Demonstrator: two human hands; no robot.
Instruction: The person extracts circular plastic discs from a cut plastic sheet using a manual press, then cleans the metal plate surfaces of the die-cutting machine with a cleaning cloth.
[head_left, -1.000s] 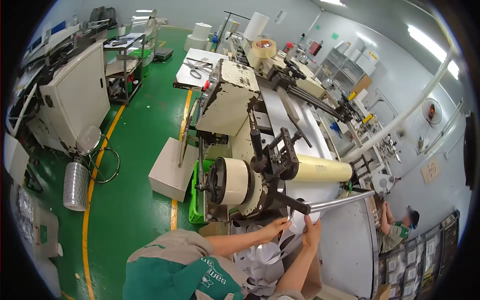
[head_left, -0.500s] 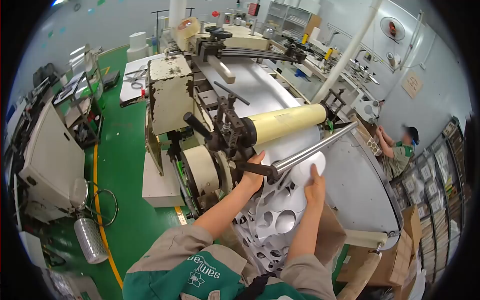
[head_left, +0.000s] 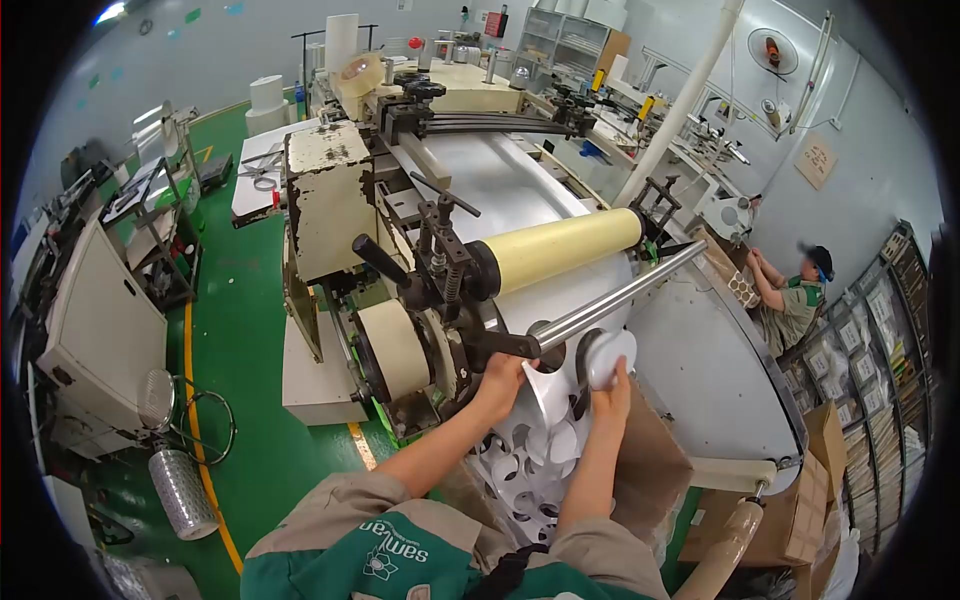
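Note:
My left hand (head_left: 503, 388) is closed on the edge of a white sheet with round holes (head_left: 548, 390), just below the steel bar (head_left: 620, 298). Between the thumb and fingers of my right hand (head_left: 612, 398) are white discs (head_left: 608, 358), apparently a small stack, held upright beside the sheet. The sheet runs out under the yellow roller (head_left: 560, 250) and the bar. Below my hands, the holed white waste (head_left: 520, 475) hangs in folds into a cardboard box (head_left: 645, 460). Part of my left fingertips is hidden by the sheet.
A black lever handle (head_left: 380, 258) and a cream wheel (head_left: 393, 345) lie left of the roller. To the right slopes a grey metal panel (head_left: 715, 370). Another person (head_left: 800, 300) works at the far right. Several cardboard boxes (head_left: 790, 510) stand at the lower right.
My left hand has come down from beside the roller to below the bar, pulling the sheet's edge downward. My right hand has lowered slightly with the discs, which have tilted.

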